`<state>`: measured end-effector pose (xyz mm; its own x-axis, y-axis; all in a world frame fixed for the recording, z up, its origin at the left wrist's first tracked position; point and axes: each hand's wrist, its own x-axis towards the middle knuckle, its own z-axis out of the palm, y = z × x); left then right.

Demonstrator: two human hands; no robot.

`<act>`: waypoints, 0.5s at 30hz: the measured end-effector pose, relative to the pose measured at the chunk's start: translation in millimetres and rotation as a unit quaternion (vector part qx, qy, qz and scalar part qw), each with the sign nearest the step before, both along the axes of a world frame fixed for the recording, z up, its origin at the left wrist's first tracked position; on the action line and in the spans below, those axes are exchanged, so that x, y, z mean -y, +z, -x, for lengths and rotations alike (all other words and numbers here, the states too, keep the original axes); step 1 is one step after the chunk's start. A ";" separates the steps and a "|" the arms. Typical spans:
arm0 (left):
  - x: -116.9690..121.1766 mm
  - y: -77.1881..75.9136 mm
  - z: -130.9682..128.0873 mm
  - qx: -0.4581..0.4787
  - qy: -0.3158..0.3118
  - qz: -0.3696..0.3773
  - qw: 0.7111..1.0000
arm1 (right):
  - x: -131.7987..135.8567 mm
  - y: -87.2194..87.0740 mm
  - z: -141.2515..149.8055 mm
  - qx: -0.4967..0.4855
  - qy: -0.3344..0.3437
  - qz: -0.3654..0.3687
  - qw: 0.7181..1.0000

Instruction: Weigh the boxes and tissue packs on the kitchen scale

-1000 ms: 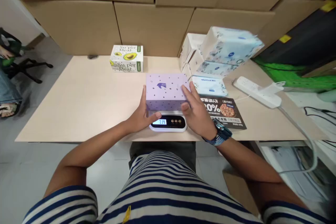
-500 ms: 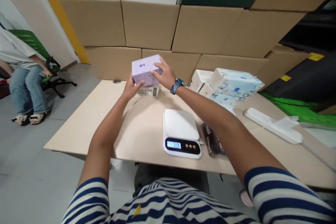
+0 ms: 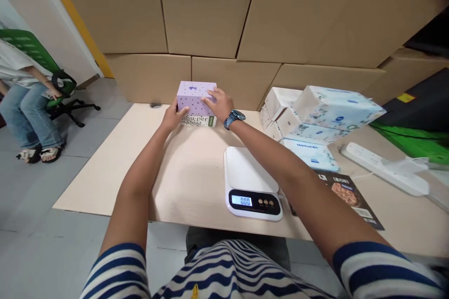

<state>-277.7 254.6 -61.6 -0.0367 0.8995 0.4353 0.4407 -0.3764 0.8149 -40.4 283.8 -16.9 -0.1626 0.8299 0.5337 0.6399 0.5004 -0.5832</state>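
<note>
Purple box (image 3: pixel 192 101), dotted and bearing a small dark emblem on its top, is held over the far part of the table (image 3: pixel 115 163), directly above a white "Su·per Meal" carton (image 3: pixel 197 121). It hides the carton's upper part, so whether the two touch cannot be told. The left hand (image 3: pixel 173 116) grips the left end, thumb against the lower front, its other fingers largely concealed; the right hand (image 3: pixel 221 103) grips the right end, fingers spread over top and front, covering that corner. A watch (image 3: pixel 233 117) circles the right wrist. Nearer lies a white scale (image 3: pixel 245 170), display reading 0.00; the right forearm (image 3: pixel 273 159) masks part of its platform and part of a dark printed package (image 3: pixel 356 198). Farther right are stacked tissue packs (image 3: pixel 342 108) and a white power strip (image 3: pixel 382 168), its cord cut off by the frame. Cardboard boxes (image 3: pixel 206 14) line the pale table's far side. At left, a seated person (image 3: pixel 35 103), cropped, occupies a green chair (image 3: pixel 35 51) on grey floor (image 3: pixel 77 142).
</note>
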 end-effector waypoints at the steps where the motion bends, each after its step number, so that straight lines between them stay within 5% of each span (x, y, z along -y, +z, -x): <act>1: -1.6 -2.3 0.3 0.003 -0.003 -0.005 1.000 | 0.3 0.3 0.9 0.004 -0.002 -0.001 1.000; 15: -20.3 -20.0 3.1 0.011 0.008 -0.045 0.999 | -5.6 3.3 7.8 0.056 -0.002 0.026 0.998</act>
<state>-280.7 274.9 -81.7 -0.0611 0.8562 0.5130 0.4301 -0.4412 0.7876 -48.3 289.4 -13.6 -0.2149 0.8568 0.4688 0.7050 0.4683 -0.5327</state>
